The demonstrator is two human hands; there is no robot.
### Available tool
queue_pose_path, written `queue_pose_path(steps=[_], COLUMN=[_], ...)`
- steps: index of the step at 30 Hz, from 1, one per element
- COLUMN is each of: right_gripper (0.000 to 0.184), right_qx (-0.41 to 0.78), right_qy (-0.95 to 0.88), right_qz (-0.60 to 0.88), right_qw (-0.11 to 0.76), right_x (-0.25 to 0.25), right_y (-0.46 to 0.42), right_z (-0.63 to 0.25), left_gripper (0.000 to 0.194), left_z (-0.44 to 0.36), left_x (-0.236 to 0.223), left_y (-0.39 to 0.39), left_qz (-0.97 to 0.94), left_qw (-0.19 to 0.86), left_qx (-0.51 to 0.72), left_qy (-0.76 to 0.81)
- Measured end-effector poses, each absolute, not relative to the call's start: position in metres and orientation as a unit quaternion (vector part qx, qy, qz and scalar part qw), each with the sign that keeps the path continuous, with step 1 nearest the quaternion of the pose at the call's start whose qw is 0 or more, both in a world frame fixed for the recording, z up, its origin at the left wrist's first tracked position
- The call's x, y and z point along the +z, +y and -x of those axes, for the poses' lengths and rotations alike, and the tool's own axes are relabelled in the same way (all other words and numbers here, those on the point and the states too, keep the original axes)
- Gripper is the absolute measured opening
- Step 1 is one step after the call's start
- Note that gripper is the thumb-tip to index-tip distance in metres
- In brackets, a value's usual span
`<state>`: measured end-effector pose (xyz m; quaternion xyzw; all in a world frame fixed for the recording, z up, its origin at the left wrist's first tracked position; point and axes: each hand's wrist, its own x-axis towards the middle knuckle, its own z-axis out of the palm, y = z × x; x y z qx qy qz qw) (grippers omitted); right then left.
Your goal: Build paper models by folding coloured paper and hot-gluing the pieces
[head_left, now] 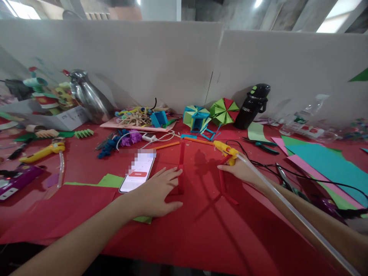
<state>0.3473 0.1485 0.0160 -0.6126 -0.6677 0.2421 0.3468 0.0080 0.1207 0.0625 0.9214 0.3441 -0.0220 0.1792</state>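
My left hand (pixel 161 189) lies low over the red tabletop with its fingers stretched out and apart. Its fingertips touch or lie beside a red paper strip (pixel 182 157) on the table. Closed around a yellow hot glue gun (pixel 221 146) is my right hand (pixel 240 169); a long clear glue stick (pixel 276 189) runs back from the gun along the forearm. Below the right fingers stands a bent piece of red strips (pixel 222 182); whether those fingers also grip it, I cannot tell. A lit phone (pixel 140 172) lies left of my left hand.
Behind stand folded-paper shapes (pixel 197 119), a black bottle (pixel 252 106) and a steel jug (pixel 89 96). Another yellow glue gun (pixel 43 151) lies left. Coloured paper sheets (pixel 324 153), scissors (pixel 287 180) and a black cable (pixel 264 165) lie right. Red paper (pixel 71 207) covers the front left.
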Motion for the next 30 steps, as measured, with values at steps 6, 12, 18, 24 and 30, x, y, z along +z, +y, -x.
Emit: queue_pose_path(steps=[6,12,18,24,30], right_gripper=[0.039,0.044,0.049,0.050,0.052], right_qx=[0.263,0.212,0.156,0.150,0.161], right_qy=[-0.647,-0.666,-0.682,-0.676,-0.658], right_qz=[0.583,0.599,0.635,0.654,0.635], right_qw=[0.415,0.391,0.327,0.303,0.371], right_x=[0.003,-0.002,0.001,0.008,-0.007], right_y=[0.153,0.158,0.157,0.153,0.163], right_z=[-0.321,-0.295,-0.281,-0.278,-0.282], left_gripper=[0.046,0.042,0.053,0.060,0.067], left_z=[-0.008,-0.014,-0.027,-0.047,-0.058], left_x=[0.060,0.054,0.045,0.045,0.050], left_y=[0.121,0.118,0.116,0.112,0.110], left_qz=[-0.925,-0.927,-0.930,-0.937,-0.942], left_qw=[0.173,0.139,0.090,0.069,0.058], left_qx=[-0.007,0.006,0.036,0.023,0.012], left_qy=[0.338,0.348,0.355,0.341,0.330])
